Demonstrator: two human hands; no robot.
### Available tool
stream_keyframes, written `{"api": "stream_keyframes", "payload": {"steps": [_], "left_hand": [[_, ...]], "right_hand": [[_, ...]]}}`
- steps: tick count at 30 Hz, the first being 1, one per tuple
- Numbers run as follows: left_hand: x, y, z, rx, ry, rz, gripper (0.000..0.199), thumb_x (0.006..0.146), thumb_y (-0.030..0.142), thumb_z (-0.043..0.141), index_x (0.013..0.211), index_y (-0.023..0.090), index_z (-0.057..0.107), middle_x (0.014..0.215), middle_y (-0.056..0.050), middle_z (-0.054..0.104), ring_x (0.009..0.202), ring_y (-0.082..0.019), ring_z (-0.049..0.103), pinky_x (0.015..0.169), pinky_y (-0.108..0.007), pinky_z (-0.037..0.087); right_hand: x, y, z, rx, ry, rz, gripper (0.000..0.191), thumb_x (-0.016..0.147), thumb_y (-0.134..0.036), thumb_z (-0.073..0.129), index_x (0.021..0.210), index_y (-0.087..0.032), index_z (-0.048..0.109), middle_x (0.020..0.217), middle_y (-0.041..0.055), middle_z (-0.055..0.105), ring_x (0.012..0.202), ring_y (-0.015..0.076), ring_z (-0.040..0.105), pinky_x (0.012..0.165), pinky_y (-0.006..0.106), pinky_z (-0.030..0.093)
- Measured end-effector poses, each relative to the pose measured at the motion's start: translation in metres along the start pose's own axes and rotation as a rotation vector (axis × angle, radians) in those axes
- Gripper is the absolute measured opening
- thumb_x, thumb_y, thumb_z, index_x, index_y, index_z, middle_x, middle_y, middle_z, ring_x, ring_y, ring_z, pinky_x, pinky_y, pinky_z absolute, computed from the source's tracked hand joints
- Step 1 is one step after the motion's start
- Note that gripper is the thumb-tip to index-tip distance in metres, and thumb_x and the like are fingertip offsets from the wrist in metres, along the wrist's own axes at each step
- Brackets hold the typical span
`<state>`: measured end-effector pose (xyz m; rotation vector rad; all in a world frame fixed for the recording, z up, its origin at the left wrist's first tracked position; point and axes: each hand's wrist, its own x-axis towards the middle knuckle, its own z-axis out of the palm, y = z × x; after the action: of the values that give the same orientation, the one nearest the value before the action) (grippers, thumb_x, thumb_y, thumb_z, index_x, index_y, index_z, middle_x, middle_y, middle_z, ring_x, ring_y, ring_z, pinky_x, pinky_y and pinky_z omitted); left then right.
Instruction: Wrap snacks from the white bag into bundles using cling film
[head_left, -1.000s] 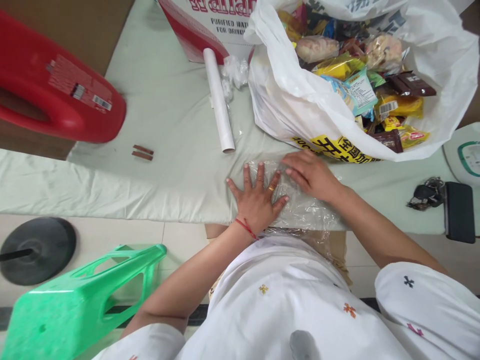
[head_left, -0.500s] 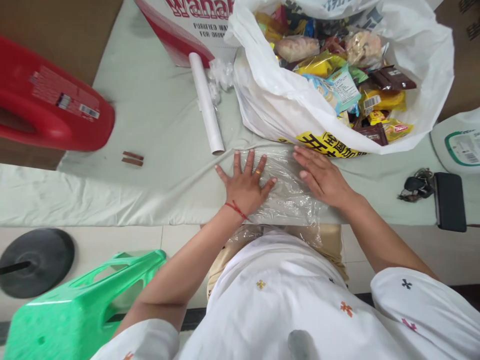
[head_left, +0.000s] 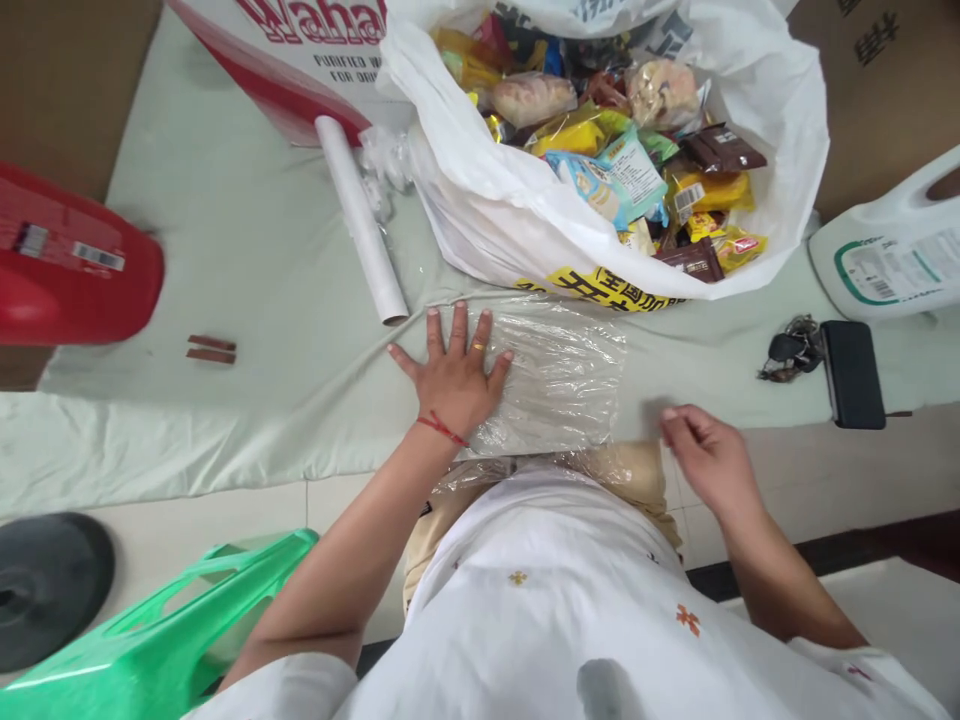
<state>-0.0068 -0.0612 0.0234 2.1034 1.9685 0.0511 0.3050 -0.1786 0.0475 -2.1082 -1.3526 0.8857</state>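
A clear plastic sheet (head_left: 559, 375), thin and wrinkled, lies on the cloth-covered table in front of me and hangs over the near edge toward my lap; whether it is a bag or loose film I cannot tell. My left hand (head_left: 459, 380) presses flat on its left part, fingers spread. My right hand (head_left: 705, 450) is apart from the sheet, over the table's front edge to the right. Its fingers are curled in, and nothing shows in them. Just behind the sheet stands a white plastic bag (head_left: 480, 215) full of wrapped snacks (head_left: 630, 175).
A white cardboard tube (head_left: 361, 222) lies left of the bag, by crumpled clear plastic (head_left: 384, 160). Brown strips (head_left: 211, 349) and a red jug (head_left: 82, 265) are further left. Keys (head_left: 791, 348), a phone (head_left: 853, 374) and a white jug (head_left: 892, 245) sit right. A green stool (head_left: 165, 630) stands below.
My right hand has left the plastic sheet, moved right and toward me, and its fingers have curled. My left hand stays flat on the sheet. The view has shifted slightly.
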Motion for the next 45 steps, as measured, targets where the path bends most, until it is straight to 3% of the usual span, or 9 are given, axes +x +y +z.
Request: {"api": "stream_keyframes", "payload": {"steps": [2, 4, 8, 13, 19, 25, 27, 33, 45], "left_hand": [[0.0, 0.001, 0.0, 0.0, 0.005, -0.001, 0.068, 0.107, 0.06, 0.032, 0.168, 0.032, 0.031, 0.179, -0.01, 0.02, 0.166, -0.04, 0.01, 0.119, -0.085, -0.002], [-0.001, 0.001, 0.0, 0.002, 0.005, -0.001, 0.068, 0.107, 0.06, 0.032, 0.168, 0.032, 0.032, 0.178, -0.01, 0.021, 0.166, -0.039, 0.01, 0.12, -0.084, -0.002], [-0.002, 0.001, 0.0, -0.005, 0.019, -0.003, 0.067, 0.107, 0.058, 0.033, 0.168, 0.031, 0.032, 0.178, -0.011, 0.021, 0.166, -0.039, 0.011, 0.12, -0.084, -0.002], [-0.002, -0.001, 0.002, -0.024, 0.042, 0.014, 0.066, 0.107, 0.057, 0.032, 0.168, 0.031, 0.034, 0.178, -0.01, 0.022, 0.166, -0.04, 0.012, 0.12, -0.085, -0.002], [-0.002, -0.002, 0.001, -0.037, 0.031, 0.009, 0.066, 0.107, 0.057, 0.033, 0.168, 0.032, 0.033, 0.178, -0.01, 0.022, 0.166, -0.039, 0.012, 0.121, -0.084, -0.002], [-0.002, -0.001, 0.0, -0.041, 0.039, 0.009, 0.065, 0.107, 0.057, 0.032, 0.168, 0.031, 0.034, 0.178, -0.009, 0.022, 0.166, -0.039, 0.012, 0.121, -0.083, -0.004], [-0.002, -0.001, 0.0, -0.045, 0.034, 0.005, 0.065, 0.107, 0.056, 0.033, 0.168, 0.032, 0.033, 0.178, -0.009, 0.022, 0.166, -0.039, 0.012, 0.121, -0.083, -0.004], [-0.002, -0.001, 0.0, -0.045, 0.042, 0.003, 0.065, 0.107, 0.055, 0.034, 0.168, 0.032, 0.033, 0.178, -0.01, 0.023, 0.166, -0.039, 0.013, 0.122, -0.082, -0.004], [-0.002, -0.001, -0.001, -0.029, 0.024, -0.004, 0.065, 0.108, 0.055, 0.033, 0.168, 0.031, 0.033, 0.178, -0.009, 0.022, 0.166, -0.037, 0.011, 0.122, -0.081, -0.003]], "right_hand": [[-0.008, -0.018, 0.02, 0.029, -0.093, 0.031, 0.057, 0.097, -0.07, 0.052, 0.066, -0.023, 0.058, 0.055, -0.0018, 0.047, 0.055, 0.0148, 0.043, 0.053, 0.029, 0.035], [-0.009, -0.031, 0.037, 0.018, -0.104, 0.038, 0.06, 0.094, -0.072, 0.056, 0.06, -0.023, 0.051, 0.051, -0.0032, 0.04, 0.053, 0.013, 0.036, 0.052, 0.028, 0.03], [0.003, -0.036, 0.05, 0.133, -0.163, 0.103, 0.049, 0.087, -0.066, 0.069, 0.068, -0.021, 0.061, 0.058, -0.0029, 0.048, 0.056, 0.0123, 0.038, 0.053, 0.027, 0.03], [0.014, -0.018, 0.037, 0.357, -0.237, 0.179, 0.046, 0.081, -0.064, 0.076, 0.076, -0.02, 0.064, 0.063, -0.0042, 0.047, 0.058, 0.0107, 0.035, 0.053, 0.025, 0.028], [0.021, -0.01, 0.025, 0.391, -0.249, 0.21, 0.049, 0.08, -0.067, 0.077, 0.078, -0.02, 0.065, 0.061, -0.0056, 0.043, 0.056, 0.01, 0.031, 0.052, 0.026, 0.025], [0.015, -0.009, 0.019, 0.225, -0.091, 0.14, 0.049, 0.088, -0.068, 0.068, 0.079, -0.02, 0.067, 0.062, -0.0041, 0.045, 0.06, 0.0125, 0.037, 0.056, 0.027, 0.03], [0.008, -0.012, 0.022, 0.224, -0.144, 0.16, 0.052, 0.089, -0.07, 0.065, 0.078, -0.02, 0.068, 0.061, -0.0035, 0.045, 0.06, 0.0128, 0.037, 0.055, 0.027, 0.03], [-0.007, -0.022, 0.039, 0.343, -0.262, 0.219, 0.048, 0.072, -0.067, 0.083, 0.076, -0.02, 0.071, 0.068, -0.0011, 0.057, 0.063, 0.0133, 0.043, 0.058, 0.027, 0.036], [0.0, -0.018, 0.011, 0.489, -0.346, 0.332, 0.054, 0.066, -0.07, 0.085, 0.075, -0.021, 0.065, 0.06, -0.0057, 0.045, 0.049, 0.0063, 0.022, 0.046, 0.025, 0.019]]}}
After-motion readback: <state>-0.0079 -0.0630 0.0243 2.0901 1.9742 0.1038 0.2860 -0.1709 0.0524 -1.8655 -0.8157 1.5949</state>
